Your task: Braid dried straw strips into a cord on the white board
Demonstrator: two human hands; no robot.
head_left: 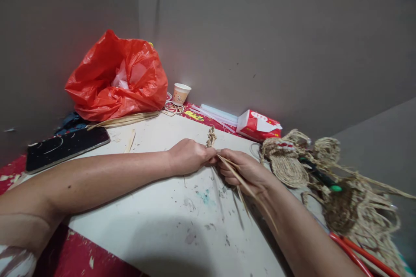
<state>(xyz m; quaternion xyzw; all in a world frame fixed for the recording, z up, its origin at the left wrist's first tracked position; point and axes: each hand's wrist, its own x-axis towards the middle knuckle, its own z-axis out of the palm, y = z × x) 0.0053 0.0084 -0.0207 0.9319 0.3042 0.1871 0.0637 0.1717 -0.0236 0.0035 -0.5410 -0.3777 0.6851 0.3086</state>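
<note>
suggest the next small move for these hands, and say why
Probably cross one long, thin, straw-coloured strand over another: such strands trail loose from the right hand, while a short, knobbly, tan fibre piece juts up at the closed left hand, and both hands meet there.

Around my white board [149, 134]: a red plastic bag [143, 82], a phone [68, 149], a paper cup [181, 94] and a tissue packet [255, 125].
On my left the phone lies with its dark screen up, small pale scraps on it, and some dark blue cloth [69, 123] shows behind it; beyond, the bag gapes, something whitish crumpled inside. Just beside the bag stands the cup, and pale flat strips [219, 114] lie between it and the packet, whose tissue pokes out. Red handles [352, 253] show at my lower right, and grey walls [276, 43] rise behind everything.
</note>
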